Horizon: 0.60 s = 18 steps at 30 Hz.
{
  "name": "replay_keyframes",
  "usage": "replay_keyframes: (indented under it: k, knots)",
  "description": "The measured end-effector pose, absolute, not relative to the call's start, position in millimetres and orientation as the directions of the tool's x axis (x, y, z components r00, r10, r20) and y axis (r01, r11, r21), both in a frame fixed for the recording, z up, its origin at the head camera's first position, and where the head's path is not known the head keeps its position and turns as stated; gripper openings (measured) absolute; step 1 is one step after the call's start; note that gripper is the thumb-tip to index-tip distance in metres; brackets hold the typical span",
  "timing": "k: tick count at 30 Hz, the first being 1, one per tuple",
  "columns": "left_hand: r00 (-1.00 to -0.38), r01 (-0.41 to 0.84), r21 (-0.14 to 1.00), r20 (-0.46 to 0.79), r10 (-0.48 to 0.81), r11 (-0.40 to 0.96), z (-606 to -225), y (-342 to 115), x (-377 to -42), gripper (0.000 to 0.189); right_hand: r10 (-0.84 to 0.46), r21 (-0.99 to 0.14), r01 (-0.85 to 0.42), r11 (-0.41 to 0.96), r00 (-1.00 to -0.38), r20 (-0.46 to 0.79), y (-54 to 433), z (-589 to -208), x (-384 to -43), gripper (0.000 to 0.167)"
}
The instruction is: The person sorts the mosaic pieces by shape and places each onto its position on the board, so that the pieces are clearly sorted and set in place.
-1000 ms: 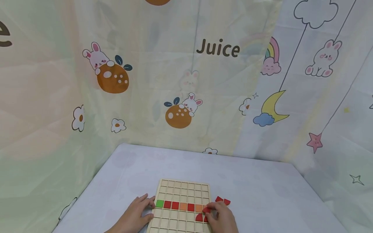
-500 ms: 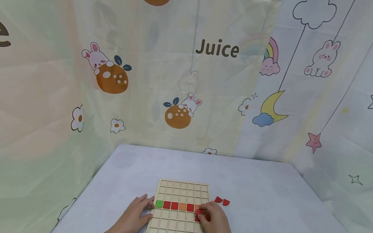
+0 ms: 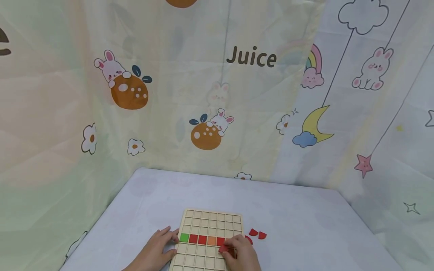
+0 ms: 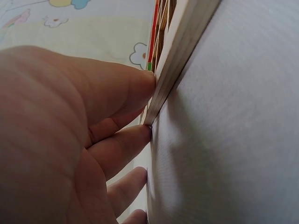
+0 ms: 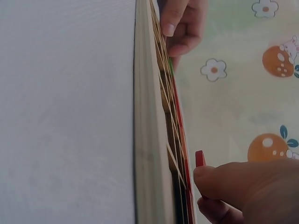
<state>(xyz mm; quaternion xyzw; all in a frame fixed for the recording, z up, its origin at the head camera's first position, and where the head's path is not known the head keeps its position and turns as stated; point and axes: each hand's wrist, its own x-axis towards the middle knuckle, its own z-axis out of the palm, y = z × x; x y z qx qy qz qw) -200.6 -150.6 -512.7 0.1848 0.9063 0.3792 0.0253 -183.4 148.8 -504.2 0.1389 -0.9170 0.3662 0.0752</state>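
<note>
Grip of the right hand (image 3: 242,254) pinches a thin, flat red piece (image 3: 223,248) over the right half of the pale wooden grid board (image 3: 200,259), roughly parallel to, and apart from, its face; the relaxed left hand (image 3: 156,245), farther off, touches the board's left edge.

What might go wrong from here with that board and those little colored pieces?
The right hand pinches a red piece with its fingertips, so it might slip and land askew. That hand is also low over the board, so it could nudge the tiles in the row. The left hand touches the board's side edge; a hard push might shift everything.
</note>
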Motion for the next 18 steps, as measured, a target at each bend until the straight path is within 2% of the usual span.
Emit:
replay_keyframes:
  k: [6,18]
  knots:
    - [-0.934,0.306,0.701,0.089,0.347,0.644,-511.3,-150.6,-199.5,0.022,-0.216,-0.657,-0.313,0.685,-0.950,0.227,145.6,-504.7,-184.1,0.019]
    - [-0.927,0.329,0.696,0.111,0.358,0.638,-512.3,-150.7,-198.3,0.021,-0.295,-0.588,-0.429,0.686,-0.902,0.315,148.1,-507.1,-184.6,0.017]
